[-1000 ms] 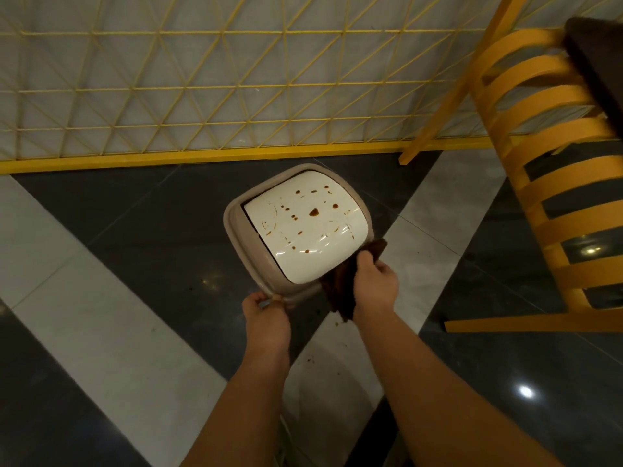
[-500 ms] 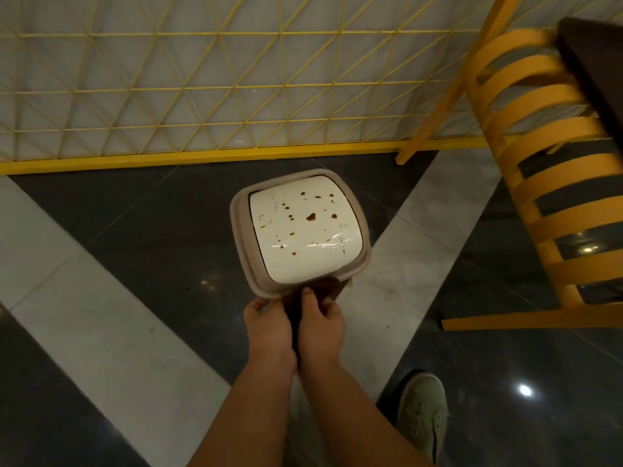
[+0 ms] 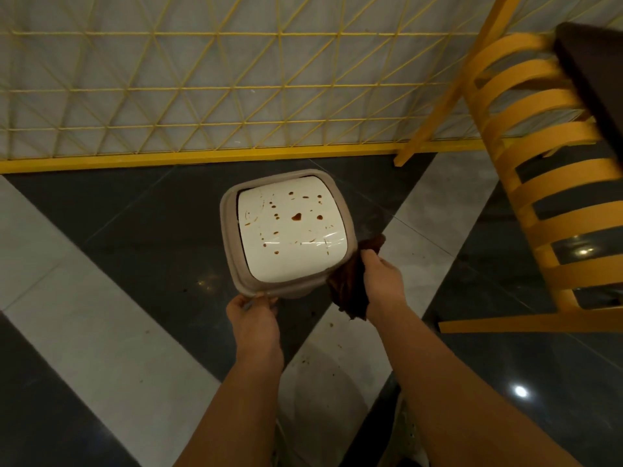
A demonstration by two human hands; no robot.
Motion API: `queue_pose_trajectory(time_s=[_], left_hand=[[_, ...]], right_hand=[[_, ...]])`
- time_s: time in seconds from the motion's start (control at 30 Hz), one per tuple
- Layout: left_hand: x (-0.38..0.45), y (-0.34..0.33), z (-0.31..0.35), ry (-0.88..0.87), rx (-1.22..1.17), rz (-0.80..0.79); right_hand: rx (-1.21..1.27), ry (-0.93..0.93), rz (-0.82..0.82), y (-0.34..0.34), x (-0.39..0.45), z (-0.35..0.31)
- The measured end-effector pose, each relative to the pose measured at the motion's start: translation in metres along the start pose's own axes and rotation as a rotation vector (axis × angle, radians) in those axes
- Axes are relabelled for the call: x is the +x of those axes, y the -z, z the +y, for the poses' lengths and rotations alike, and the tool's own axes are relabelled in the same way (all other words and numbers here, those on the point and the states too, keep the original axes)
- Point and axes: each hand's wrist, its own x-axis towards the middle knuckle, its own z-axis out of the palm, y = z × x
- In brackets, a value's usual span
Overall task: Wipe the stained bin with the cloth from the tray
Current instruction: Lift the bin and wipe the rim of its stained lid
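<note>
The bin (image 3: 232, 264) stands on the floor below me, a beige body with a white swing lid (image 3: 290, 251) spotted with brown stains. My left hand (image 3: 254, 315) grips the bin's near rim. My right hand (image 3: 384, 281) holds a dark brown cloth (image 3: 350, 291) pressed against the bin's near right corner. The cloth hangs down beside the bin's side. The tray is not in view.
A yellow slatted chair (image 3: 553, 214) stands close on the right, its leg (image 3: 526, 323) running along the floor. A yellow lattice fence (image 3: 202, 96) closes off the back. The floor has dark and pale tiles with small brown specks (image 3: 305, 358) near the bin.
My right hand with the cloth has swung from the bin's near rim, beside my left hand, back to the near right corner. The bin has turned slightly.
</note>
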Motion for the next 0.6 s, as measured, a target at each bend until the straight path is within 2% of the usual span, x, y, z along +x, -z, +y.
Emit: queue_pose_trajectory(time_s=[0.1, 0.3, 0.43, 0.6], left_hand=[[0.0, 0.0, -0.002, 0.009, -0.03, -0.017], [-0.011, -0.015, -0.017, 0.03, -0.017, -0.124], [-0.006, -0.012, -0.019, 0.007, 0.032, -0.14], [-0.005, -0.011, -0.02, 0.013, 0.053, -0.196]], right_hand=[[0.016, 0.003, -0.071, 0.0, -0.011, 0.02], [0.002, 0.131, -0.136, -0.021, -0.038, 0.077], [0.131, 0.245, -0.041, -0.027, -0.043, 0.089], [0.152, 0.321, -0.035, -0.034, -0.047, 0.096]])
